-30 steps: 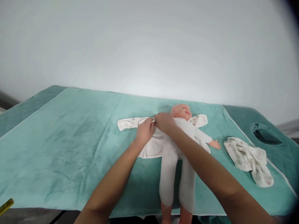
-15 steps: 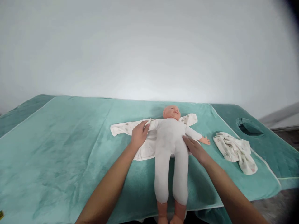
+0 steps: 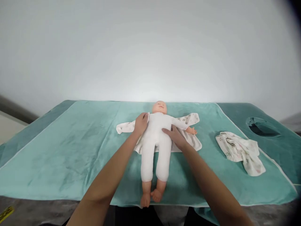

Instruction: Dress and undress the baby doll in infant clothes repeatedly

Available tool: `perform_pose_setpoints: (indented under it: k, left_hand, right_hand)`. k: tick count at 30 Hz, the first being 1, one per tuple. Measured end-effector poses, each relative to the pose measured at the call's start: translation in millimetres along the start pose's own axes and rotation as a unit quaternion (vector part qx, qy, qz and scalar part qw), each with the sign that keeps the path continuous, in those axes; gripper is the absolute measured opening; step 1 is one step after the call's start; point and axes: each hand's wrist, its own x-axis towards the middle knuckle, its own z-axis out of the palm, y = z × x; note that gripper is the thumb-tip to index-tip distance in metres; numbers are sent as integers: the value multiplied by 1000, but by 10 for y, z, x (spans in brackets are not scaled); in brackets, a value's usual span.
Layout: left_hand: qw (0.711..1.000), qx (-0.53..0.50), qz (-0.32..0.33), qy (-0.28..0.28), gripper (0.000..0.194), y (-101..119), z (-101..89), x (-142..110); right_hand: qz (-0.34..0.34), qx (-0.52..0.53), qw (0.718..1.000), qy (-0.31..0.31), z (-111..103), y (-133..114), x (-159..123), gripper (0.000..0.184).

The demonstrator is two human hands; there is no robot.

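At both sides of doll [image 3: 156,131]: left hand [image 3: 141,124] pinching shirt [image 3: 190,140] edge, right hand [image 3: 177,138] spread against waist.

**Single head view, facing wall**

Cam on wearer's head, looks forward and down across green-covered table [image 3: 89,147]. Mid-range: near and far edges both in frame, sides cut off. Wall [image 3: 150,47] up top, floor [image 3: 51,208] strip at bottom.

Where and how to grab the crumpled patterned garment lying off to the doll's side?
I'd pinch the bunched folds of the crumpled garment at its far-left part, right hand coming from above. Ridges there look raised enough to pinch; the near-right end spreads out more smoothly.
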Motion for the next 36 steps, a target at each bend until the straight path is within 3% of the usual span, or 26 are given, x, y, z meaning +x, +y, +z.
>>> perform_pose_setpoints:
  k: [4,7,10,13,18,24,27,32,36]
  left_hand:
    - [995,36,-30,-82,29,307,-143,-135]
    - [985,62,7,-158,42,559,-228,-412]
    - [981,64,56,-174,44,707,-275,-717]
    - [983,61,92,-149,44,666,-278,-968]
    - [970,236,54,-22,50,297,-190,-1277]
    - [959,274,65,21,22,48,-19,-1341]
    - [978,197,64,19,21,136,93,-1247]
    - [990,108,90,-17,20,489,273,-1249]
    - [998,11,24,-60,17,619,227,-1327]
  right_hand:
    - [-46,136,989,-43,-78,221,96,52]
    - [-62,164,982,-73,-137,304,114,51]
    - [-70,174,978,-96,-178,355,131,56]
    - [-71,200,971,-114,-199,403,145,63]
    - [-84,179,972,-125,-205,462,139,76]
    - [-81,128,980,-132,-224,529,134,105]
    - [-84,122,981,-129,-221,527,122,107]
    - [-100,104,982,-125,-200,428,59,102]
    - [-88,73,986,-120,-177,337,29,93]
